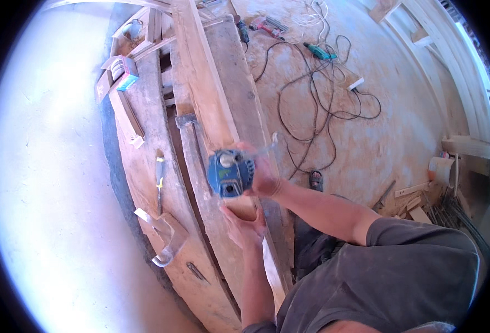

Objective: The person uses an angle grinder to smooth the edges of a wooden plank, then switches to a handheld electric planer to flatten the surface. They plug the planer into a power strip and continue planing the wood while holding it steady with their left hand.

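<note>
My right hand (265,176) is wrapped around the side of a blue power tool (226,180), seen from above over a long wooden beam (209,91). The tool's exact kind and its underside are hidden. Just nearer to me, my left hand (245,228) is closed around the same beam, its thumb and fingers on opposite sides. A pale cord or hose blurs out past the right of the tool. Left of my hands, a yellow-and-black handled chisel (160,172) lies on the planks.
A bent metal bracket-like piece (171,244) and small pliers (196,272) lie on the planks (145,183). Farther off stands an opened box of discs (124,73). Tangled black cables (314,105) and a green power tool (319,52) lie on the floor; a bucket (442,171) stands right.
</note>
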The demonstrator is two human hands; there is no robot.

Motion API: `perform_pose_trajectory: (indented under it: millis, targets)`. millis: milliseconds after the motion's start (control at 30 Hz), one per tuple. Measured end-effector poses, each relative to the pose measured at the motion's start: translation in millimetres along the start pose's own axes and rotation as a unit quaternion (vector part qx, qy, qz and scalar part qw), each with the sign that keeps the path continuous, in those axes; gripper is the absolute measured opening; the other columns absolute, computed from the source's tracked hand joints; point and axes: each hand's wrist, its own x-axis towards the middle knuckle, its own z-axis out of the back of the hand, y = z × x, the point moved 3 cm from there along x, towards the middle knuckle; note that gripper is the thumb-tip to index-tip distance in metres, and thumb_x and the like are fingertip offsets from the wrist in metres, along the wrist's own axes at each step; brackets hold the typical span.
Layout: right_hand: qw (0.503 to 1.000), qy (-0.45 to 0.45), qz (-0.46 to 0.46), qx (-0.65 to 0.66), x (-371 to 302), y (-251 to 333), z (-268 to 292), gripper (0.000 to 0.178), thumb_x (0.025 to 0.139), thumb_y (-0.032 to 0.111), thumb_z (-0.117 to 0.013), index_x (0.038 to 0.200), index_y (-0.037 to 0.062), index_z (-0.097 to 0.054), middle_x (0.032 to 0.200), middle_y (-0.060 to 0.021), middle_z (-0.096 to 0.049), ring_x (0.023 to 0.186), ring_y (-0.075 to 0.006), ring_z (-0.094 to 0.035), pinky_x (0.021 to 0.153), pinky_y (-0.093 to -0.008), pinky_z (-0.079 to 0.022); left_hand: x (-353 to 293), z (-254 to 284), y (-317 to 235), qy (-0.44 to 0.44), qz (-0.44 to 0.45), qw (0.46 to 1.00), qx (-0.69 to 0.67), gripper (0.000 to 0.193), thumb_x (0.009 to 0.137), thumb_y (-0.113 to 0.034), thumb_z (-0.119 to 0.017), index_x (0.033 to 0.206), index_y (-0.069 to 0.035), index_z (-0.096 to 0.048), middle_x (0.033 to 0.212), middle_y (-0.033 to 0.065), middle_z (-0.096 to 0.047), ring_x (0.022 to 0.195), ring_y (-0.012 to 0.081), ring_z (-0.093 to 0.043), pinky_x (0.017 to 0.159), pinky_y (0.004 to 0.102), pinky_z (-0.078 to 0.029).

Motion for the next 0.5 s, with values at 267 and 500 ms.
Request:
perform_pose_trajectory:
  millis: [267,500]
  targets:
    - [0.994,-0.015,0.052,-0.096,116.0,-47.1,-17.7,0.057,0.077,0.025,-0.083,0.127,0.0068,-0.061,0.125,-0.0158,-0.066,0.119,-0.036,-0.062,0.101,-0.0454,-0.049,-1.0,2.1,-2.6,0.004,0.037,0.999,0.029,0.111,0.073,-0.048,-0.079,0.154,0.007,-0.026,0.144,0.0316,-0.05,0.12,0.0467,-0.06,0.098,0.0541,-0.05]
    - [0.998,-0.004,-0.003,-0.067,224.7,-92.6,-32.5,0.06,0.074,0.028,-0.08,0.127,0.0094,-0.059,0.129,-0.0147,-0.062,0.118,-0.0307,-0.06,0.103,-0.0413,-0.047,0.8,0.3,-0.7,-0.064,-0.011,0.998,-0.025,0.105,0.069,-0.041,-0.084,0.146,0.011,-0.036,0.131,0.0343,-0.057,0.111,0.0502,-0.063,0.091,0.0553,-0.053]
